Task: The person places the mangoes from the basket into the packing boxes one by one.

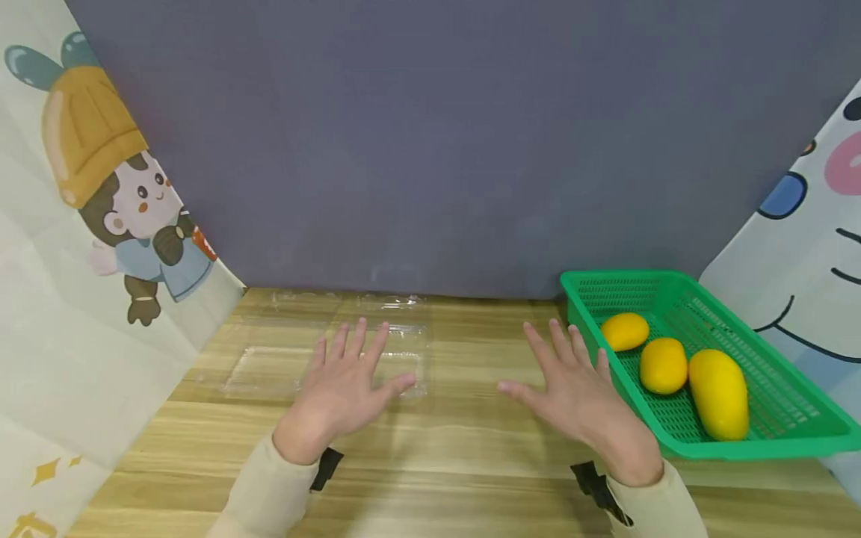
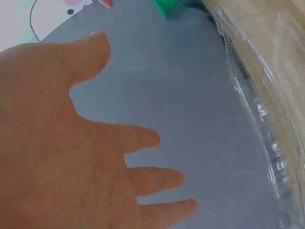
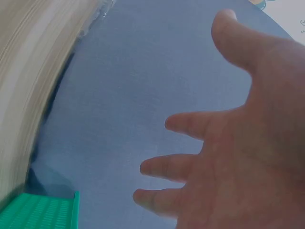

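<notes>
Both hands (image 1: 345,394) (image 1: 576,396) apart, fingers (image 1: 356,342) spread, thumbs (image 1: 397,384) inward

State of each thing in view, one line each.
Bare left hand: open, fingers spread, holding nothing.
Bare right hand: open, fingers spread, holding nothing.
Clear plastic container: appears open, partly hidden behind left hand.
Green rectangular plastic basket: upright, uncovered, holding three fruits.
Leftmost yellow oval fruit: whole, in basket.
Middle yellow oval fruit: whole, in basket.
Rightmost yellow oval fruit: whole, in basket.
</notes>
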A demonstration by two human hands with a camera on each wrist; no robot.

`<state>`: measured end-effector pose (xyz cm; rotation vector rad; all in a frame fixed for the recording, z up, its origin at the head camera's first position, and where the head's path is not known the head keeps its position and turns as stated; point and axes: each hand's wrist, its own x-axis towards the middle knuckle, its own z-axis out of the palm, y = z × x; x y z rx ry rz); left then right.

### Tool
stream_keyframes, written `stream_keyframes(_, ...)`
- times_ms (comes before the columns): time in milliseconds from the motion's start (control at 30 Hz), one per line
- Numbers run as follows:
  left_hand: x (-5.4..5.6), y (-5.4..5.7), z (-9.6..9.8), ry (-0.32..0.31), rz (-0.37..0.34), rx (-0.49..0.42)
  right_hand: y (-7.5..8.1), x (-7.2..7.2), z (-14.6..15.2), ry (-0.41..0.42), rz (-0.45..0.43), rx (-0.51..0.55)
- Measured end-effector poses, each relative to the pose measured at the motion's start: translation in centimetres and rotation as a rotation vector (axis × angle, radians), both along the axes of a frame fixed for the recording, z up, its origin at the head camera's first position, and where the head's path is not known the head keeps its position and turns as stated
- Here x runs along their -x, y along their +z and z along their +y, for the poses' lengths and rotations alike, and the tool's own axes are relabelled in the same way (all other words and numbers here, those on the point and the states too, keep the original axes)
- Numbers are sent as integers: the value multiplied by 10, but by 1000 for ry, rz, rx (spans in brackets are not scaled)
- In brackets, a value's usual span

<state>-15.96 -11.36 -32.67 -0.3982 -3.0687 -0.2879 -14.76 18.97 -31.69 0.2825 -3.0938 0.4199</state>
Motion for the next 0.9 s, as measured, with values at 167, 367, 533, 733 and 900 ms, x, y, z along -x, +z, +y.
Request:
stream_keyframes(167, 1, 2, -2, -5, 0, -10, 4, 4, -2, 2, 28, -8)
stream_keyframes(367, 6, -3, -6, 19, 56, -92, 1, 6, -7, 7, 67, -23)
stream_keyframes(533, 8, -10, -11, 50, 71, -127, -4, 8, -13, 29, 96, -51)
stream_keyframes(733, 11, -16, -13, 66, 86, -123, -9, 9, -20, 42, 112, -92)
stream_keyframes(900, 14, -20, -15, 91, 86, -102, -11, 9, -19, 58, 118, -108)
